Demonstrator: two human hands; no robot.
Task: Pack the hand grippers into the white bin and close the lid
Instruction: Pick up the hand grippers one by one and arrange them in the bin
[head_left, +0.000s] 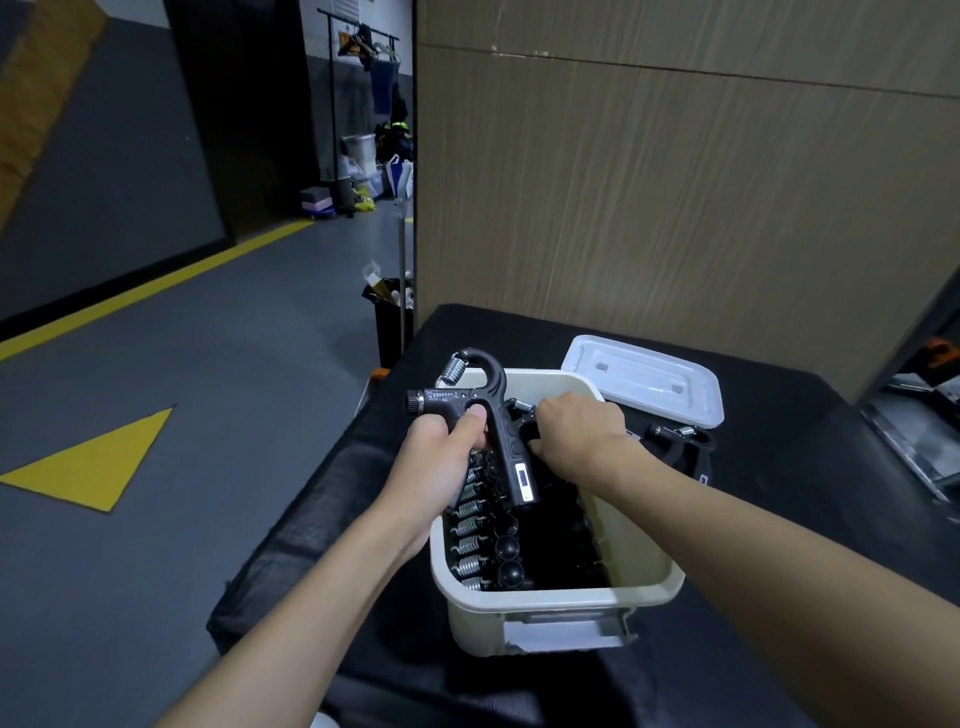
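Observation:
The white bin (558, 597) stands open on a black table, and a row of several black hand grippers (485, 540) with steel springs lies packed along its left side. My left hand (441, 457) holds a black hand gripper (493, 410) upright above the bin's far left corner, spring end up. My right hand (576, 431) reaches into the far end of the bin, fingers curled around another black gripper (524, 423) that is mostly hidden. The white lid (644, 379) lies flat behind the bin. One more gripper (678, 441) rests on the table right of the bin.
The black table (805, 467) is backed by a wood-panel wall (675, 182). To the left the grey floor (182, 389) has yellow markings. A black waste bin (392, 317) stands beside the table's far left corner. A metal rack edge (919, 431) shows at far right.

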